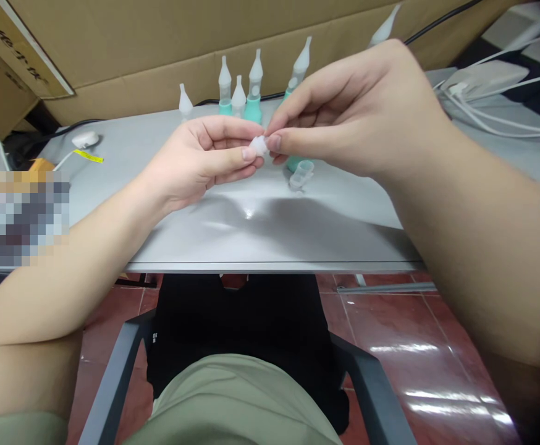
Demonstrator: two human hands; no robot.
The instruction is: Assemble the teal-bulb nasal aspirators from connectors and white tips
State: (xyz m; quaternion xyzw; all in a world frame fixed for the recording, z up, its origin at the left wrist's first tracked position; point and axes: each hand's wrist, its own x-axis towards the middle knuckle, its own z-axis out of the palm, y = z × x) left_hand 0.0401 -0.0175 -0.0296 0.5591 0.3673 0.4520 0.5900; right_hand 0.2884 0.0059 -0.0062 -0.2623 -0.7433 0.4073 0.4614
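Note:
Above the table, a small whitish translucent plastic piece (259,146) is pinched between the thumb and fingers of my left hand (200,154). Fingertips of my right hand (367,111) close on the same piece from the right. Part of it is covered by the fingers, so its full shape is hidden. Just below my right fingers a clear plastic cup-shaped part (301,175) lies on the table, beside a teal part (294,163) mostly hidden by that hand. Behind the hands stand several nasal aspirators with teal bulbs and white tapered tips, such as one (254,93) near the middle.
A grey table (270,247) stands against a cardboard wall (159,49). White cables and adapters (487,80) lie at the right. A white plug with a yellow tag (88,156) rests at the left. Chair armrests (112,377) flank my body below the table edge.

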